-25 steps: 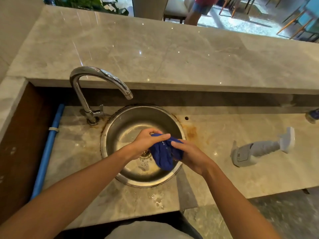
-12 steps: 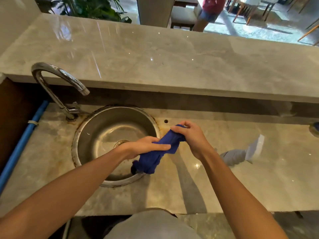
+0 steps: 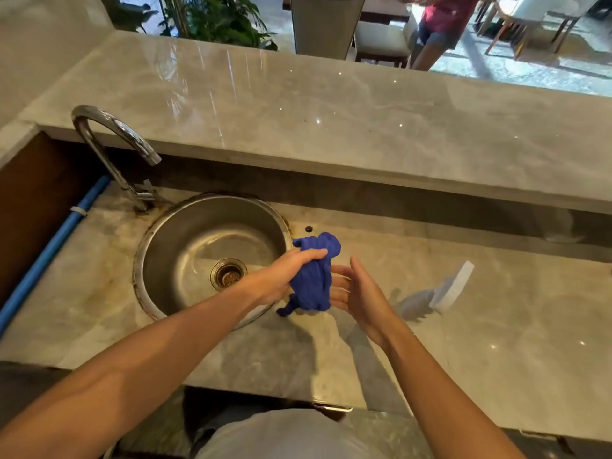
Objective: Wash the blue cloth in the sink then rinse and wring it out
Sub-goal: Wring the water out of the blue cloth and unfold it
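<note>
Since a half-second ago our right hand (image 3: 361, 293) has let go, fingers apart; left hand (image 3: 284, 276) clamps the twisted blue cloth (image 3: 314, 276) at center frame, beside the sink (image 3: 185, 233), probably re-gripping to wring.

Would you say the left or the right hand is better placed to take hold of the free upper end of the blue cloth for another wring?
Probably the right hand: it is open beside the blue cloth, fingers spread. The left hand already grips the cloth's middle, over the sink rim.
</note>
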